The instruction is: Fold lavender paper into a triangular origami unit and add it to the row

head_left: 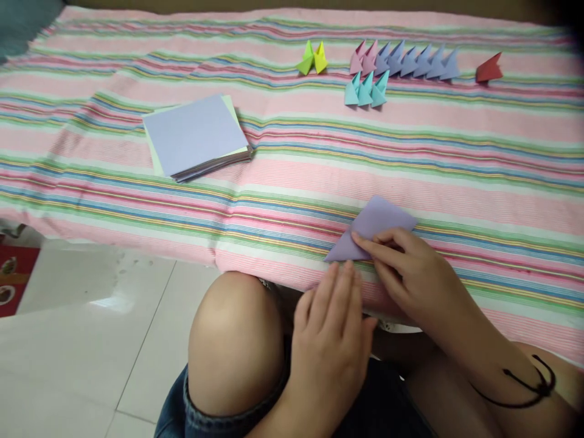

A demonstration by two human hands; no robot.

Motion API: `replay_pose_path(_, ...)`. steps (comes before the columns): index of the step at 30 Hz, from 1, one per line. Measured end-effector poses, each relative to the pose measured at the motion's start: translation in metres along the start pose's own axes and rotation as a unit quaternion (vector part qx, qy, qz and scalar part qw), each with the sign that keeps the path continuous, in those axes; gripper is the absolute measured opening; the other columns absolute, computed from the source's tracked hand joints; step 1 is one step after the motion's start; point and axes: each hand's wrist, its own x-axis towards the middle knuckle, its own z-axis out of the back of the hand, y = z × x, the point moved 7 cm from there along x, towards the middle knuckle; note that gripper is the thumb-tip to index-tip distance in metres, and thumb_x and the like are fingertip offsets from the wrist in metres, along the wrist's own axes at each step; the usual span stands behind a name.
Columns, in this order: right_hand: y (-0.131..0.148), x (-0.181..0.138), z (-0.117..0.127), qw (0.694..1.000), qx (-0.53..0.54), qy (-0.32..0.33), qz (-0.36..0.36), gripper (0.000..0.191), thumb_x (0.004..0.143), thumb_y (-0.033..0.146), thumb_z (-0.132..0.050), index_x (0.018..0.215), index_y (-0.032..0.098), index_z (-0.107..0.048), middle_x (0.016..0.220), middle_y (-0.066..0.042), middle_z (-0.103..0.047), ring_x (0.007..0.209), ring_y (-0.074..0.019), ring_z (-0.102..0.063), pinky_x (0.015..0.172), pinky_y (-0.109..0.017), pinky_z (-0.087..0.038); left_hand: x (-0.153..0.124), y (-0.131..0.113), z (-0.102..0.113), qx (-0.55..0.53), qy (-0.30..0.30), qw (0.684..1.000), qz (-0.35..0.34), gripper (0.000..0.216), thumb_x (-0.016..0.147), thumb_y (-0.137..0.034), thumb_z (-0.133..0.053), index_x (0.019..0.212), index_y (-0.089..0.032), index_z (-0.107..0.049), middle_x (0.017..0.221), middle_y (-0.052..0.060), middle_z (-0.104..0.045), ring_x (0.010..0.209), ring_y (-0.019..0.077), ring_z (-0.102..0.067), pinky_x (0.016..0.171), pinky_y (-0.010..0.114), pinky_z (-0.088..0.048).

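Observation:
A purple sheet of origami paper (381, 216), folded into a pointed shape, lies near the front edge of the cloth-covered surface. My right hand (410, 264) is on its lower part, index finger laid across the paper and the other fingers curled in, holding it. Just below the paper's lower edge is my left hand (333, 316), fingers stretched out side by side and thumb apart. Its fingertips are close to that edge; whether they touch it I cannot tell. A black cord bracelet (542, 388) circles my right wrist.
A stack of coloured paper (196, 134) lies left of centre. Toward the back stand folded paper pieces: a green and yellow pair (312, 59), a pink and purple row (404, 61), a turquoise row (365, 91) and one red piece (490, 70). A striped cloth (283, 173) covers the surface.

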Motion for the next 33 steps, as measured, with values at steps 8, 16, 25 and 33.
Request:
replay_pose_path(8, 0.002, -0.001, -0.001, 1.0, -0.016, -0.018, 0.01, 0.037, 0.088, 0.012, -0.043, 0.121, 0.012, -0.062, 0.088, -0.01, -0.057, 0.08, -0.0208, -0.055, 0.069, -0.034, -0.048, 0.003, -0.005, -0.026, 0.076, 0.048, 0.995, 0.042, 0.056, 0.093, -0.047, -0.033, 0.139, -0.015, -0.039, 0.148, -0.001, -0.035, 0.135, 0.0168, -0.033, 0.102, 0.033, -0.031)
replay_pose_path(16, 0.005, 0.0, 0.001, 0.999, -0.029, -0.023, 0.007, 0.036, 0.089, 0.012, -0.045, 0.119, 0.01, -0.063, 0.087, -0.01, -0.058, 0.078, -0.021, -0.056, 0.067, -0.034, -0.049, 0.003, -0.002, -0.026, 0.082, 0.033, 0.994, 0.061, 0.054, 0.093, -0.047, -0.033, 0.14, -0.019, -0.038, 0.146, -0.001, -0.039, 0.133, 0.0174, -0.035, 0.101, 0.035, -0.03)
replay_pose_path(25, 0.007, 0.0, -0.002, 0.998, -0.047, -0.021, 0.021, 0.038, 0.088, 0.009, -0.042, 0.119, 0.011, -0.063, 0.084, -0.011, -0.056, 0.078, -0.0217, -0.052, 0.069, -0.036, -0.048, 0.003, -0.003, -0.028, 0.049, 0.001, 0.995, 0.085, 0.054, 0.092, -0.045, -0.039, 0.138, -0.017, -0.04, 0.142, 0.003, -0.045, 0.13, 0.0191, -0.04, 0.103, 0.036, -0.022)
replay_pose_path(33, 0.006, 0.001, -0.002, 0.999, -0.035, -0.024, 0.012, 0.036, 0.09, 0.012, -0.042, 0.119, 0.012, -0.063, 0.084, -0.011, -0.054, 0.077, -0.021, -0.05, 0.069, -0.037, -0.047, 0.004, -0.002, -0.028, 0.041, -0.007, 0.995, 0.089, 0.054, 0.092, -0.045, -0.04, 0.137, -0.016, -0.041, 0.142, 0.003, -0.044, 0.129, 0.018, -0.042, 0.102, 0.036, -0.021)
